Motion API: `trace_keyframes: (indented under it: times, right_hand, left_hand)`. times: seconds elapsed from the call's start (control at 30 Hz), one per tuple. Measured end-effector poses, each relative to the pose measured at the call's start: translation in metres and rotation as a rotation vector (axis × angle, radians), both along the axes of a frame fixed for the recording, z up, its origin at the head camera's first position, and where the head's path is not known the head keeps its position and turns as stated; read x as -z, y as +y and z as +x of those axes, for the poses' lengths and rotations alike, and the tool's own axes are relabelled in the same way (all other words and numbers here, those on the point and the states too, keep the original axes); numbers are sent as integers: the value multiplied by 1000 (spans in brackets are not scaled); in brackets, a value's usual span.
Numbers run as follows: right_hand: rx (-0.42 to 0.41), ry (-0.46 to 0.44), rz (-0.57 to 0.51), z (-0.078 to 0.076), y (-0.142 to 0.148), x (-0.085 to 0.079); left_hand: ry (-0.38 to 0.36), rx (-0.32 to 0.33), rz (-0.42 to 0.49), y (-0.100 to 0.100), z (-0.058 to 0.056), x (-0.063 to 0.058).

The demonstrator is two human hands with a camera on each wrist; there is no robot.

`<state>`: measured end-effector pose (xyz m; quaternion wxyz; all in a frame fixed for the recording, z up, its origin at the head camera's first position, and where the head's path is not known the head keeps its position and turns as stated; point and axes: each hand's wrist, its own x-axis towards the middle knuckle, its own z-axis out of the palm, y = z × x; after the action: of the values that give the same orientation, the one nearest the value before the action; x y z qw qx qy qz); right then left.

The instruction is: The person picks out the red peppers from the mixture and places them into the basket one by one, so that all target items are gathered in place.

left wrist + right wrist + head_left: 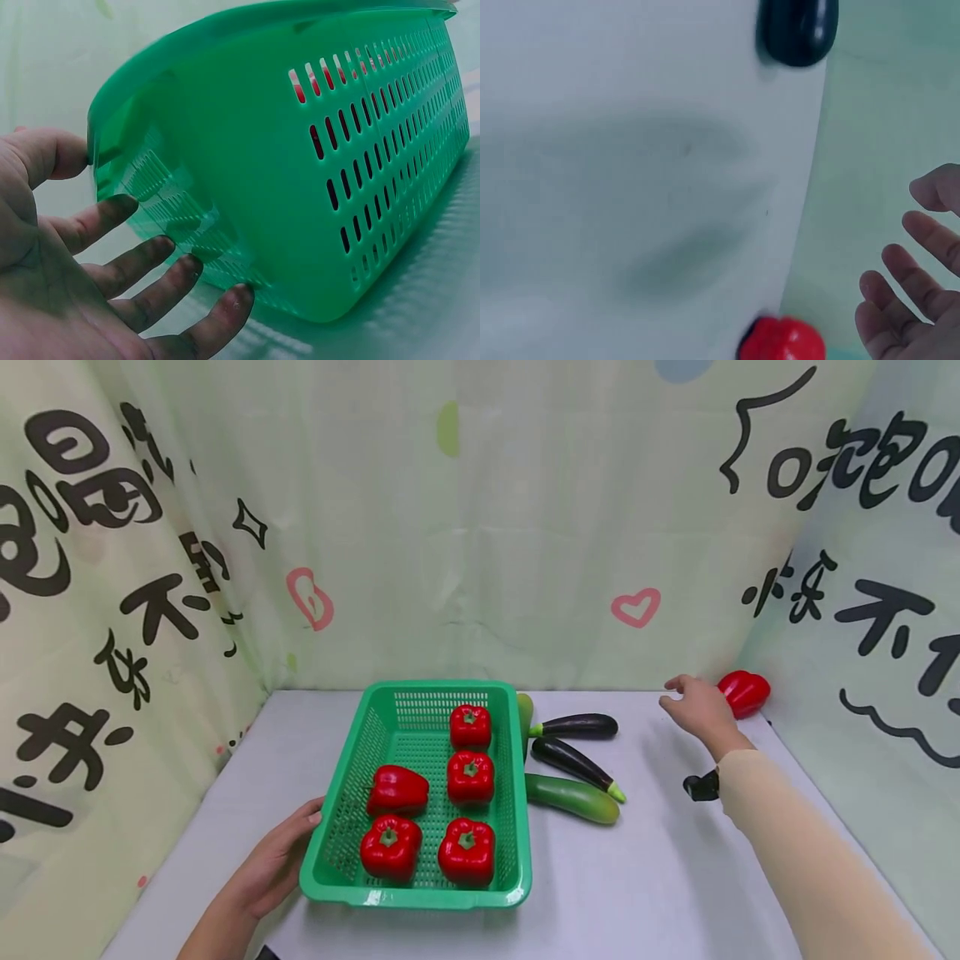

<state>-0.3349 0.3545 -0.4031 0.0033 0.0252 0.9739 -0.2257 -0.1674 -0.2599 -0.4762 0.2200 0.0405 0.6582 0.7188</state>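
A green plastic basket point(341, 777) holds several red bell peppers, among them one lying on its side point(397, 790). Beside its left wall is my left hand point(281, 860); in the left wrist view the thumb reaches the rim and the spread fingers lie along the slotted wall point(247, 187). At the table's far right corner, another red bell pepper point(744, 693) lies just past my right hand point(701, 710), which partly covers it. That hand hangs over the table with loosely bent fingers point(911, 274) and nothing between them; the pepper point(784, 341) shows below it.
Right of the basket lie two eggplants, one farther back point(581, 727) and one nearer point(573, 764), along with a green cucumber-like vegetable point(573, 797). Another green one point(523, 714) is partly hidden behind the basket. Printed curtains point(480, 568) hang around the white table point(637, 877).
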Motion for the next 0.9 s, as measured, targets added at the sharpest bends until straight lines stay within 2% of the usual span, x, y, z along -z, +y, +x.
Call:
trace_keyframes:
  times: [0.3,0.47,0.57,0.77,0.9]
  right_hand:
    - [109,99,38,5,50,0]
    - [132,59,55,7,66,8]
    - [113,6,88,7,73,16]
    - [-8,-151,111,6,77,28]
    - [-22,-113,134,4,76,33]
  left_hand:
    - [9,1,9,1,0,0]
    - [9,-9,4,1,2,0]
    - [5,-10,2,1,2,1]
    - [0,-31,-7,1,3,0]
    - [3,-30,6,0,2,0]
